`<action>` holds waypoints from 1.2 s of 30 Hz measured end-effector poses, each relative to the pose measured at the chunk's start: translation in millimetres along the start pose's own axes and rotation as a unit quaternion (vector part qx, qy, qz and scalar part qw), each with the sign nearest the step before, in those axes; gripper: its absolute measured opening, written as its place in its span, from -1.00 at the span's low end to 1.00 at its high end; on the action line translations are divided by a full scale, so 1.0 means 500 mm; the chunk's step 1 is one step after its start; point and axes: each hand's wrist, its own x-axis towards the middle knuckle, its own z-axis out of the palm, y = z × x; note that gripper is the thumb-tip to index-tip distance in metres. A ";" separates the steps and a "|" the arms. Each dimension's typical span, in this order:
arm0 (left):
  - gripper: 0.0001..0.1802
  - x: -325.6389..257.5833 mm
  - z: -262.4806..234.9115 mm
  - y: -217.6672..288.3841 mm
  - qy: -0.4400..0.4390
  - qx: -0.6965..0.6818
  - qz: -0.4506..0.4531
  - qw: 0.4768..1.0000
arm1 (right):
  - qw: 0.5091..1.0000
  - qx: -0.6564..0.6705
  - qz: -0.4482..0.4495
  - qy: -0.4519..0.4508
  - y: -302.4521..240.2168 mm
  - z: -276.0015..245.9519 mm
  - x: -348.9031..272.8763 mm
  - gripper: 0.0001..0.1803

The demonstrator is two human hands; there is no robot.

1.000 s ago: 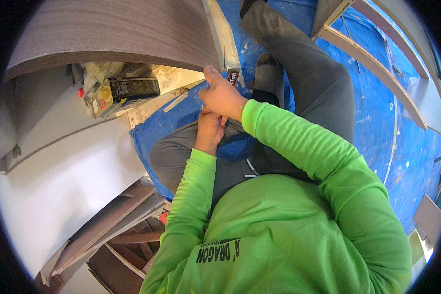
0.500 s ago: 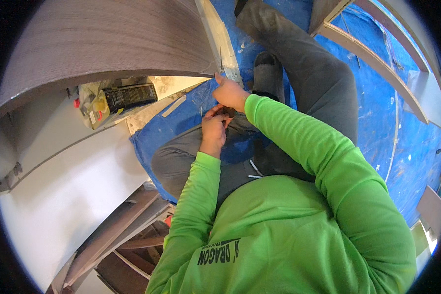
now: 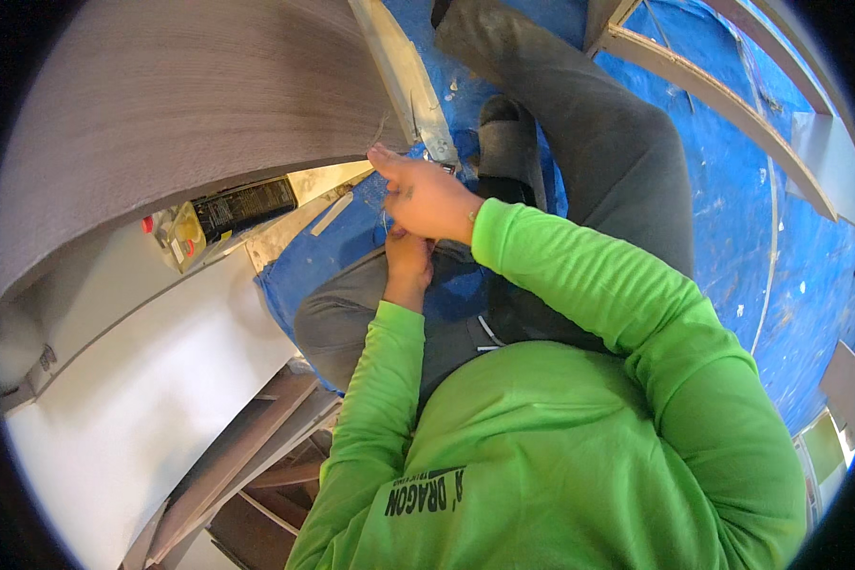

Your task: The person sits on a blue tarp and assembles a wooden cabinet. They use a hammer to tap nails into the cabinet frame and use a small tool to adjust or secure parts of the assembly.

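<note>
- The right hand [image 3: 426, 193] lies palm down with its fingers stretched toward the upper left. The fingertips touch the lower right corner of the large grey-brown wood-grain panel [image 3: 180, 104]. The hand is flat and mostly open, pressing rather than gripping anything.
- The panel spreads from that corner up and to the left, so it lies far and left of the hand. Its long lower edge runs from the corner leftward and bends down toward the left rim of the picture.
- The right hand is the nearer one to the panel; the left hand [image 3: 408, 261] sits just below and nearer to the body, partly hidden under the right wrist. Its fingers look curled, but I cannot tell whether they hold anything.
- Just right of the fingertips a pale narrow strip of board [image 3: 404, 71] runs up along the panel's right edge.
- Below the panel's edge, left of the hands, a black spray can with a red cap [image 3: 233, 207] lies on its side, its long axis roughly along that edge.
- The person sits in grey trousers on a blue plastic floor sheet [image 3: 722, 218], with a white flat board [image 3: 123, 399] at the near left.
</note>
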 end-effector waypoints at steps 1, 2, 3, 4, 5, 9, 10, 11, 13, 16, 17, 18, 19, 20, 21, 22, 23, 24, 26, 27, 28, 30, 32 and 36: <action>-0.61 0.012 -0.033 -0.014 -0.034 0.020 -0.007 0.999 | 0.997 0.032 0.064 -0.018 -0.015 -0.029 0.007 -0.53; -0.59 0.011 -0.027 -0.013 -0.020 0.039 -0.017 0.999 | 0.989 0.063 0.129 -0.032 -0.012 -0.051 0.022 -0.59; -0.58 0.011 0.006 -0.003 -0.017 0.067 -0.028 0.997 | 0.981 0.130 0.106 0.095 0.062 -0.037 0.054 -0.74; -0.56 0.009 0.009 0.000 0.000 0.085 -0.036 0.996 | 0.973 0.137 0.161 0.091 0.079 -0.044 0.074 -0.74; -0.54 0.008 0.005 -0.001 -0.003 0.073 -0.032 0.997 | 0.962 0.141 0.216 0.086 0.084 -0.059 0.085 -0.74; -0.53 0.009 0.003 -0.003 0.009 0.090 -0.038 0.995 | 0.966 0.056 0.248 0.057 0.094 -0.029 0.085 -0.74; -0.53 0.011 0.005 -0.002 0.005 0.092 -0.038 0.995 | 0.971 0.031 0.230 0.056 0.100 -0.018 0.082 -0.74; -0.54 0.012 0.006 -0.002 0.001 0.095 -0.038 0.995 | 0.978 0.032 0.196 0.059 0.110 -0.007 0.078 -0.73; -0.52 0.014 0.008 -0.003 0.002 0.084 -0.038 0.996 | 0.989 0.033 0.126 0.068 0.133 0.012 0.070 -0.71; -0.51 0.020 -0.006 -0.010 -0.007 0.073 -0.033 0.997 | 0.996 -0.064 0.050 0.034 0.118 0.019 0.066 -0.67; -0.51 0.021 -0.010 -0.013 -0.012 0.069 -0.031 0.997 | 0.998 -0.042 0.011 0.052 0.109 0.021 0.061 -0.69; -0.51 0.023 -0.014 -0.014 -0.017 0.074 -0.033 0.997 | 0.997 -0.020 -0.028 0.069 0.100 0.023 0.056 -0.71; -0.51 0.025 -0.019 -0.015 -0.023 0.079 -0.034 0.996 | 0.994 0.002 -0.067 0.086 0.092 0.023 0.054 -0.72; -0.51 0.025 -0.016 -0.011 -0.029 0.085 -0.035 0.995 | 0.996 0.039 -0.014 0.084 0.095 0.015 0.060 -0.74; -0.50 0.024 -0.012 -0.010 -0.025 0.089 -0.037 0.995 | 0.993 0.076 0.039 0.080 0.100 0.003 0.069 -0.76; -0.50 0.021 -0.009 -0.010 -0.020 0.092 -0.038 0.995 | 0.986 0.114 0.092 0.076 0.104 -0.006 0.081 -0.78; -0.50 0.018 -0.001 -0.006 -0.017 0.099 -0.041 0.994 | 0.981 0.117 0.140 0.064 0.115 -0.009 0.094 -0.79; -0.50 0.016 0.006 -0.001 -0.015 0.102 -0.042 0.994 | 0.973 0.120 0.188 0.052 0.126 -0.012 0.108 -0.79; -0.49 0.013 0.013 0.004 -0.009 0.106 -0.046 0.993 | 0.969 0.112 0.219 0.007 0.147 -0.017 0.134 -0.78; -0.48 0.012 0.011 0.003 -0.008 0.105 -0.046 0.993 | 0.974 0.101 0.202 -0.024 0.156 -0.019 0.146 -0.77; -0.47 0.011 0.009 0.003 -0.007 0.104 -0.046 0.993 | 0.977 0.089 0.184 -0.055 0.165 -0.022 0.157 -0.75; -0.47 0.009 0.012 0.006 -0.011 0.103 -0.048 0.993 | 0.975 0.124 0.160 -0.097 0.190 -0.034 0.173 -0.76; -0.46 0.009 0.014 0.010 -0.022 0.100 -0.050 0.994 | 0.979 0.128 0.108 -0.116 0.197 -0.036 0.176 -0.76; -0.46 0.018 0.009 0.002 -0.023 0.113 -0.050 0.992 | 0.986 0.096 0.018 -0.133 0.148 -0.047 0.174 -0.77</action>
